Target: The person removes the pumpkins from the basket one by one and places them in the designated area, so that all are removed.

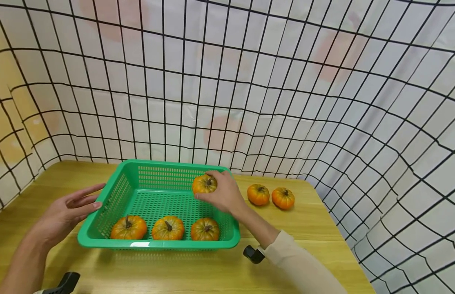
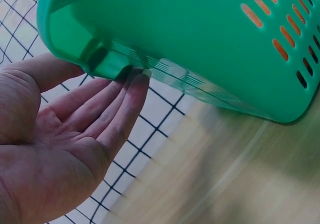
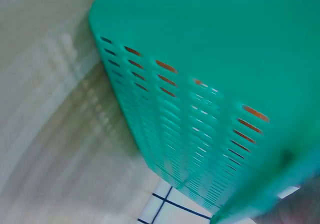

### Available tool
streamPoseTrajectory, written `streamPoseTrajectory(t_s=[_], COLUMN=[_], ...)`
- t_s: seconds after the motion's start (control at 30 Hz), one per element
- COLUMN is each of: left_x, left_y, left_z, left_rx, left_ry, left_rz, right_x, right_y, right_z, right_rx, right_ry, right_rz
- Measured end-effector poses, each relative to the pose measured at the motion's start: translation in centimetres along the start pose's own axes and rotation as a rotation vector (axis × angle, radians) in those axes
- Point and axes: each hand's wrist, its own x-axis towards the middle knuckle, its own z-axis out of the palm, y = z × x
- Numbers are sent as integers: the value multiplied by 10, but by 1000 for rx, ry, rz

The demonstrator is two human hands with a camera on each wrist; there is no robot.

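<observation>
A green plastic basket (image 1: 159, 244) with slotted walls stands on the wooden table. Along its near side sit three small orange pumpkins: a left one (image 1: 129, 228), a middle one (image 1: 168, 228) and a right one (image 1: 205, 229). My right hand (image 1: 224, 192) pinches another small pumpkin (image 1: 201, 185) between thumb and fingers, at the basket's back right corner. My left hand (image 1: 67, 212) lies at the basket's left side; in the left wrist view its fingers (image 2: 117, 108) are extended and touch the outer wall under the rim. The right wrist view mostly shows the basket's wall (image 3: 200, 38).
Right of the basket, two more small pumpkins, one nearer (image 1: 258, 194) and one farther right (image 1: 283, 198), rest on the wooden table (image 1: 323, 237). A white sheet with a black grid (image 1: 220, 81) rises behind the table and along both sides.
</observation>
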Motion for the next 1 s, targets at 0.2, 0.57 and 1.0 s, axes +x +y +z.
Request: streamPoseTrajectory(t_s=[0.2, 0.57, 1.0], left_x=[-1, 1, 1], left_y=[1, 0, -1], left_z=[0, 0, 0], left_rx=[-1, 11, -83], left_ry=[21, 29, -15], left_rz=[-16, 14, 31], right_x=[-3, -14, -22], right_y=[-3, 4, 16], right_z=[-20, -51, -68], right_rx=[-11, -83, -109], right_ry=[3, 4, 38], right_rz=[13, 17, 12])
